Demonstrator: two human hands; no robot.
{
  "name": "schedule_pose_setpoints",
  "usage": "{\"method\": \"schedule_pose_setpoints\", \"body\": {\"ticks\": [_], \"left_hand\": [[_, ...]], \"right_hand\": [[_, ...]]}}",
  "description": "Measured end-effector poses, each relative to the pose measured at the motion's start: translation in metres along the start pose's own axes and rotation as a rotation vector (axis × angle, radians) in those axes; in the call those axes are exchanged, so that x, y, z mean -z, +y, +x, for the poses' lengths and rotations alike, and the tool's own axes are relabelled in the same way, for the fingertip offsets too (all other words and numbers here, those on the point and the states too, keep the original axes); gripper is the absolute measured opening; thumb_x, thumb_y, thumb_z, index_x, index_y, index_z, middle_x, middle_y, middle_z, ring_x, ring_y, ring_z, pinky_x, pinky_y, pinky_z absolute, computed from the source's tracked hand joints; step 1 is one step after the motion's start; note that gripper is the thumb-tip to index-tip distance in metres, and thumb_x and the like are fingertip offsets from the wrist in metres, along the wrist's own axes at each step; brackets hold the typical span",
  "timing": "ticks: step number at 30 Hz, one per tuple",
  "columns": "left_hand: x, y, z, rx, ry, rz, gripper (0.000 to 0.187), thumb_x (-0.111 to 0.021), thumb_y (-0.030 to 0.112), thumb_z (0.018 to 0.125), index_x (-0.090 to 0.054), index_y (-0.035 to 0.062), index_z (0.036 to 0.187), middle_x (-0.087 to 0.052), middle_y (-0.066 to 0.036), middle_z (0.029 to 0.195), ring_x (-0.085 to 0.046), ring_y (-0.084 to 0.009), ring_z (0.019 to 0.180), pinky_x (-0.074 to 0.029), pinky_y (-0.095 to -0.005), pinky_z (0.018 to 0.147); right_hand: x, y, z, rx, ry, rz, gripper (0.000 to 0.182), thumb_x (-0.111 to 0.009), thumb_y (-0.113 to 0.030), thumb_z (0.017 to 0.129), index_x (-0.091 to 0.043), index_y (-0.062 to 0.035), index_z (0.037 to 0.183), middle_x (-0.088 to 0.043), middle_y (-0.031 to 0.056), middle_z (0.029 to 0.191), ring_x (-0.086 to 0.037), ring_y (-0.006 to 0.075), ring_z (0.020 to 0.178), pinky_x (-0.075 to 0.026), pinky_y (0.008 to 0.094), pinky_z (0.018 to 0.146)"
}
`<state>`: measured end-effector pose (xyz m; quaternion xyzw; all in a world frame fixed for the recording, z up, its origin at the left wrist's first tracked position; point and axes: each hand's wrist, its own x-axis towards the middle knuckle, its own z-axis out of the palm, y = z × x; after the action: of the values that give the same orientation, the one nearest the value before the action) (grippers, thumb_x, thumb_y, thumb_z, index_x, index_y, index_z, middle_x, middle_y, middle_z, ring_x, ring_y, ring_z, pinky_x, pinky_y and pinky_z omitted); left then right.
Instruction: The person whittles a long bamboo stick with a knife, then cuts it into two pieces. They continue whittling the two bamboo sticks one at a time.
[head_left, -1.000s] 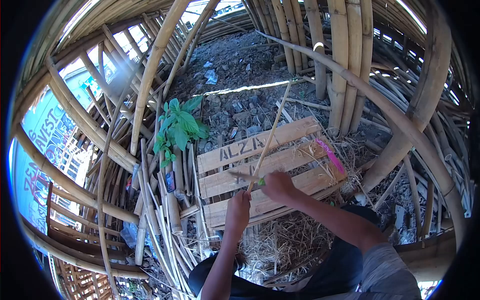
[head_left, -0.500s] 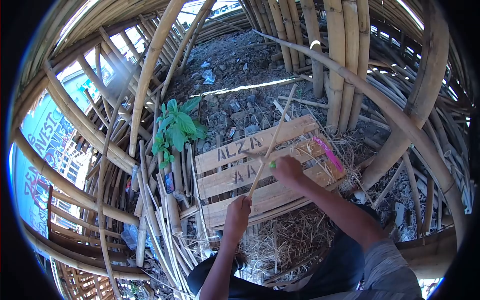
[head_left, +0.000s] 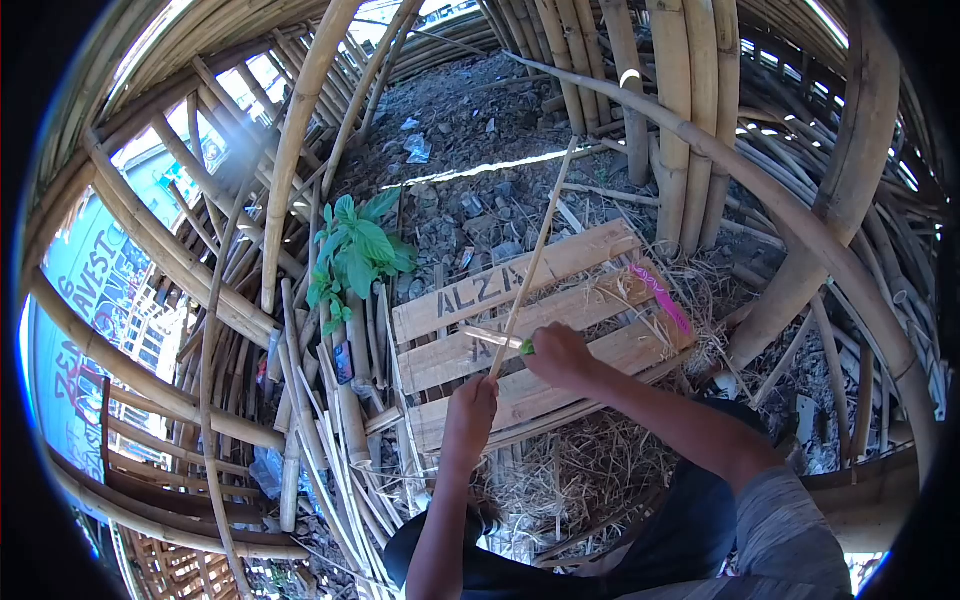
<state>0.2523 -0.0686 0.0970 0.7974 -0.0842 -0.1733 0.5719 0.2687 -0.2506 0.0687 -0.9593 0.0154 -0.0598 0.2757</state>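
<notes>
A long thin bamboo strip [head_left: 540, 240] stands slanted over a slatted wooden crate [head_left: 470, 395] with dark stencilled letters. My left hand [head_left: 470, 410] is closed around the strip's lower end, above the crate's front slats. Just up and to the right, my right hand [head_left: 558, 357] grips the green handle of a knife [head_left: 492, 336]. The knife's blade points left and lies across the strip, a little above my left hand. Pink writing marks the crate's right end.
A leafy green plant [head_left: 355, 250] grows left of the crate. Thick bamboo poles [head_left: 675, 120] rise behind on the right, and a curved pole [head_left: 770, 190] arches across the right side. Straw shavings [head_left: 560, 480] lie in front of the crate. Split bamboo pieces lean at left.
My right hand and the knife have moved left and down along the strip, closer to my left hand. The strip's upper end has shifted left and now stands more upright.
</notes>
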Motion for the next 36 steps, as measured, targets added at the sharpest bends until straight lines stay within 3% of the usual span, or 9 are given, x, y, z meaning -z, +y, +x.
{"method": "schedule_pose_setpoints", "body": {"ticks": [3,6,12,20,24,27,32,34,36], "left_hand": [[-0.003,-0.004,-0.001,-0.025,0.012,0.017,0.029,-0.042,0.020,0.094,-0.046,0.0067,0.069,-0.037,0.001,0.051,-0.031,-0.0063,0.040,-0.024,-0.0254,0.038],[-0.010,0.002,-0.006,-0.392,0.196,0.424,0.029,-0.040,0.017,0.094,-0.048,-0.0024,0.075,-0.041,-0.014,0.052,-0.041,-0.0239,0.047,-0.033,-0.0371,0.049],[-0.013,0.007,-0.013,-0.336,0.193,0.451,0.028,-0.040,0.017,0.093,-0.048,-0.0031,0.075,-0.044,-0.019,0.055,-0.039,-0.0302,0.049,-0.035,-0.0389,0.050],[-0.014,0.006,-0.007,-0.338,0.202,0.413,0.029,-0.042,0.018,0.093,-0.048,-0.0023,0.073,-0.041,-0.011,0.051,-0.037,-0.0193,0.046,-0.032,-0.0357,0.047],[-0.010,0.009,-0.006,-0.270,0.150,0.314,0.028,-0.043,0.017,0.092,-0.049,-0.0023,0.073,-0.045,-0.015,0.053,-0.043,-0.0235,0.048,-0.034,-0.0364,0.049],[-0.016,-0.003,-0.013,-0.322,0.140,0.449,0.028,-0.043,0.017,0.092,-0.049,-0.0022,0.073,-0.044,-0.012,0.053,-0.043,-0.0195,0.048,-0.034,-0.0345,0.048],[-0.020,-0.010,-0.007,-0.264,0.099,0.342,0.028,-0.043,0.018,0.093,-0.050,-0.0015,0.073,-0.044,-0.008,0.053,-0.041,-0.0154,0.048,-0.033,-0.0312,0.048],[-0.014,-0.010,-0.002,-0.074,0.017,0.240,0.025,-0.039,0.015,0.092,-0.052,-0.0035,0.080,-0.049,-0.020,0.059,-0.048,-0.0312,0.052,-0.036,-0.0386,0.052],[-0.012,-0.017,0.005,-0.106,0.027,0.241,0.025,-0.039,0.015,0.091,-0.051,-0.0034,0.080,-0.048,-0.018,0.058,-0.046,-0.0281,0.051,-0.035,-0.0373,0.051]], "right_hand": [[-0.011,-0.008,-0.019,0.128,-0.057,-0.044,0.026,-0.057,-0.023,0.073,-0.063,0.0017,0.070,-0.062,0.0211,0.071,-0.063,0.0356,0.067,-0.051,0.0442,0.064],[0.004,-0.005,-0.003,0.016,-0.054,0.024,0.027,-0.057,-0.024,0.074,-0.063,0.0022,0.071,-0.062,0.0218,0.070,-0.063,0.0362,0.068,-0.050,0.0453,0.065],[-0.006,-0.009,-0.009,0.044,-0.110,-0.015,0.026,-0.058,-0.024,0.074,-0.064,0.0019,0.072,-0.062,0.0203,0.069,-0.063,0.0361,0.067,-0.050,0.0451,0.064],[0.016,0.003,0.005,0.086,0.035,-0.101,0.026,-0.060,-0.025,0.072,-0.064,0.0004,0.068,-0.062,0.0201,0.067,-0.064,0.0350,0.069,-0.050,0.0455,0.066],[0.000,-0.009,-0.004,0.052,-0.001,-0.023,0.028,-0.059,-0.026,0.074,-0.063,0.0011,0.069,-0.062,0.0212,0.070,-0.064,0.0351,0.070,-0.050,0.0449,0.067],[0.014,0.030,0.031,-0.425,0.076,0.255,0.030,-0.057,-0.027,0.078,-0.063,0.0032,0.077,-0.063,0.0219,0.075,-0.064,0.0355,0.072,-0.050,0.0439,0.067],[0.034,0.038,0.019,-0.214,0.072,0.040,0.030,-0.056,-0.026,0.078,-0.063,0.0030,0.074,-0.063,0.0213,0.072,-0.064,0.0349,0.071,-0.050,0.0444,0.065],[0.026,0.023,0.005,-0.137,-0.061,-0.022,0.029,-0.056,-0.026,0.078,-0.063,0.0027,0.073,-0.062,0.0209,0.071,-0.063,0.0361,0.070,-0.050,0.0449,0.065],[-0.004,0.019,-0.008,0.028,-0.038,-0.016,0.028,-0.057,-0.025,0.076,-0.063,0.0022,0.072,-0.062,0.0203,0.069,-0.063,0.0364,0.069,-0.050,0.0448,0.065]]}}
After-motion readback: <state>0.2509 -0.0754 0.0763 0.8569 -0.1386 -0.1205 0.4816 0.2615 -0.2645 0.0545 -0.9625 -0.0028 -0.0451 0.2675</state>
